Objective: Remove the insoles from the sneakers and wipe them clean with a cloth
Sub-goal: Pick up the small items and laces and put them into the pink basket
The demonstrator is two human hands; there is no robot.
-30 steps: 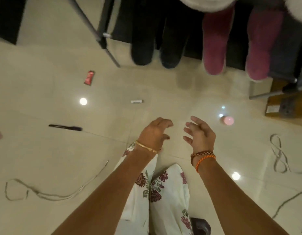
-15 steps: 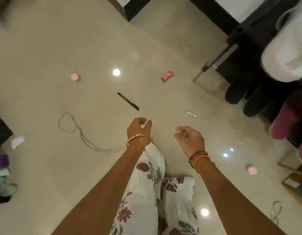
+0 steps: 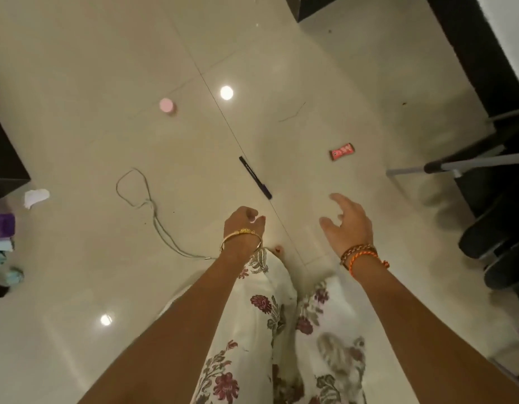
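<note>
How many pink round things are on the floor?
1. A small pink round thing sits far ahead on the left, beyond the black pen and left of the bright light spot. More may lie outside the view.

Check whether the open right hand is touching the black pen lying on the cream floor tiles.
Apart. The head view shows bare tile between the right hand and the black pen, which lies ahead and to its left; the hand holds nothing.
</note>
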